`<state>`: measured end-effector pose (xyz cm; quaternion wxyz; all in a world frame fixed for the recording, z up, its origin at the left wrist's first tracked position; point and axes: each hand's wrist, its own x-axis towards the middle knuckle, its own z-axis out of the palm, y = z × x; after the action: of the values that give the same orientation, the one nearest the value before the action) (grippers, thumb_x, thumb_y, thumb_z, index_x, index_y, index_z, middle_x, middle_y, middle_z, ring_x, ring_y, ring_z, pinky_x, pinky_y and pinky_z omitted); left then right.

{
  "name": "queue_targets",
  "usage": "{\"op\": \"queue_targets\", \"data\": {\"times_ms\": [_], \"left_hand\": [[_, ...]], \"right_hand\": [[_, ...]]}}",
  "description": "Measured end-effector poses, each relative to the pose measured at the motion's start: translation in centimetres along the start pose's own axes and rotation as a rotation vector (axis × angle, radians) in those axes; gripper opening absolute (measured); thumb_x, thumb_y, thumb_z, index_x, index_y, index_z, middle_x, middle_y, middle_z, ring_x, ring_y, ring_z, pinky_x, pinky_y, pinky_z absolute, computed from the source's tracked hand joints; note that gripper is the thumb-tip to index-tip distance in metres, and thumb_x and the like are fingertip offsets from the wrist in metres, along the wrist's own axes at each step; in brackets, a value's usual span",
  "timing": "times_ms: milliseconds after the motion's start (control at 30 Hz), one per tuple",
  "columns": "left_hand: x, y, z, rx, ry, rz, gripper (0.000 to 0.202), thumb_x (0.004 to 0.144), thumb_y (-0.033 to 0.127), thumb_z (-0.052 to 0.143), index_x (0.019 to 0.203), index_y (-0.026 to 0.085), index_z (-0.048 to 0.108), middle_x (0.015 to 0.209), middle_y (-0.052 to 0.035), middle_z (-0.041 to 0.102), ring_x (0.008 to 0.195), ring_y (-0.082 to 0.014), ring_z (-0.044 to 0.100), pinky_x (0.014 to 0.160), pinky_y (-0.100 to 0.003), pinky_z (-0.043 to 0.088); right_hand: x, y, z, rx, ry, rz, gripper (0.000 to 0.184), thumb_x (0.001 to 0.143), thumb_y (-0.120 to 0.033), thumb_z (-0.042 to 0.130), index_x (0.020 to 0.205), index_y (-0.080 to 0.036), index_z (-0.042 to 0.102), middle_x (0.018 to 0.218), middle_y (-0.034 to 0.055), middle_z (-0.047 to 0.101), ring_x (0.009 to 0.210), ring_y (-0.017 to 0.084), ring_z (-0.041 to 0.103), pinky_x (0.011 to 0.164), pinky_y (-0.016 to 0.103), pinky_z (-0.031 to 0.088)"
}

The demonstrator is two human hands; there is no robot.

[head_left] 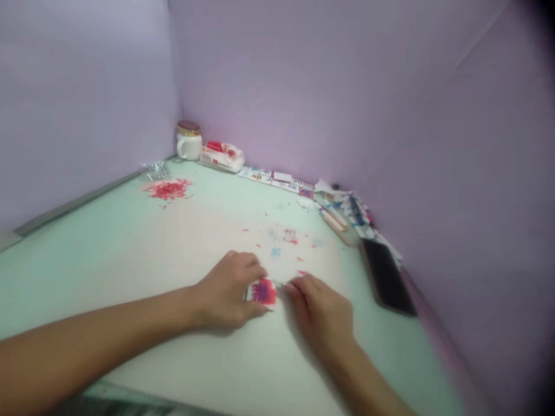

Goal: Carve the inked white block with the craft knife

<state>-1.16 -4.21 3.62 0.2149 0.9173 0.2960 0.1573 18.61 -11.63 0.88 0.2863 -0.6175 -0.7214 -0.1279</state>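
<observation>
Just beyond red-purple piece (263, 292) — scattered red bits (295, 242); phone (388, 277) rightward.

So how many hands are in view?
2: the bare left hand grips a small white piece with a red-purple face; the bare right hand beside it pinches something thin and blurred.

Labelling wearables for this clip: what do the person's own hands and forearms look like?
Bare, ungloved left hand and bare, ungloved right hand. The left forearm and right forearm are slim and uncovered out to the picture's edge: no sleeve, watch, bracelet or cable shows. Too blurred to settle small markings or thin rings.
</observation>
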Motion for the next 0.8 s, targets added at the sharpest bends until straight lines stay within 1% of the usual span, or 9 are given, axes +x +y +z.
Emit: {"op": "queue_targets", "data": {"times_ms": [100, 233, 367, 533, 600, 700, 800], "left_hand": [[0.0, 0.1, 0.0, -0.017, 0.006, -0.042, 0.031, 0.068, 0.035, 0.07, 0.092, 0.018, 0.062, 0.095, -0.0073, 0.057, 0.088, -0.0237, 0.052, 0.085, -0.04, 0.039], [-0.1, 0.2, 0.0, -0.023, 0.018, -0.072, 0.027, 0.068, 0.036, 0.069, 0.087, 0.019, 0.062, 0.093, -0.0064, 0.056, 0.086, -0.0232, 0.05, 0.083, -0.039, 0.039], [-0.2, 0.3, 0.2, -0.027, 0.048, -0.088, 0.027, 0.067, 0.037, 0.069, 0.086, 0.019, 0.061, 0.092, -0.006, 0.055, 0.085, -0.023, 0.049, 0.083, -0.039, 0.038], [-0.1, -0.1, 0.8, -0.004, 0.079, -0.084, 0.025, 0.065, 0.034, 0.07, 0.081, 0.018, 0.059, 0.091, -0.0058, 0.054, 0.085, -0.0233, 0.048, 0.081, -0.039, 0.039], [-0.1, 0.0, 0.8, 0.001, 0.084, -0.086, 0.025, 0.065, 0.035, 0.07, 0.081, 0.019, 0.06, 0.091, -0.0055, 0.054, 0.085, -0.0231, 0.049, 0.081, -0.039, 0.039], [-0.2, 0.2, 0.4, 0.023, 0.061, -0.092, 0.028, 0.067, 0.038, 0.07, 0.085, 0.019, 0.061, 0.092, -0.0058, 0.056, 0.086, -0.0235, 0.051, 0.083, -0.039, 0.039], [-0.1, 0.3, 0.2, 0.07, 0.042, -0.075, 0.031, 0.071, 0.041, 0.068, 0.091, 0.018, 0.063, 0.093, -0.0073, 0.058, 0.089, -0.0248, 0.053, 0.085, -0.04, 0.038]], "right_hand": [[-0.1, 0.3, 0.5, 0.043, -0.026, 0.038, 0.033, 0.095, -0.034, 0.037, 0.075, -0.023, 0.062, 0.069, -0.002, 0.065, 0.06, 0.012, 0.059, 0.053, 0.022, 0.031], [0.0, 0.7, 1.1, 0.079, 0.011, 0.102, 0.031, 0.094, -0.035, 0.036, 0.076, -0.025, 0.06, 0.066, -0.004, 0.065, 0.054, 0.012, 0.058, 0.052, 0.023, 0.033], [-0.1, 0.8, 1.2, 0.085, -0.045, 0.168, 0.032, 0.094, -0.038, 0.035, 0.078, -0.026, 0.06, 0.064, -0.0042, 0.066, 0.054, 0.014, 0.06, 0.052, 0.023, 0.035], [-0.1, 0.9, 1.2, 0.101, -0.093, 0.153, 0.036, 0.095, -0.039, 0.033, 0.074, -0.026, 0.059, 0.061, -0.0039, 0.065, 0.052, 0.014, 0.06, 0.051, 0.022, 0.036], [0.0, 0.8, 1.1, 0.107, -0.081, 0.158, 0.035, 0.094, -0.039, 0.034, 0.074, -0.026, 0.059, 0.061, -0.0035, 0.065, 0.053, 0.014, 0.06, 0.051, 0.023, 0.036], [0.1, 0.4, 0.7, 0.142, -0.049, 0.204, 0.032, 0.092, -0.038, 0.037, 0.076, -0.025, 0.061, 0.063, -0.0028, 0.066, 0.053, 0.014, 0.059, 0.053, 0.024, 0.037], [0.1, 0.0, 0.0, 0.193, -0.057, 0.23, 0.025, 0.087, -0.037, 0.043, 0.082, -0.024, 0.063, 0.072, -0.0017, 0.069, 0.059, 0.014, 0.061, 0.058, 0.025, 0.039]]}}
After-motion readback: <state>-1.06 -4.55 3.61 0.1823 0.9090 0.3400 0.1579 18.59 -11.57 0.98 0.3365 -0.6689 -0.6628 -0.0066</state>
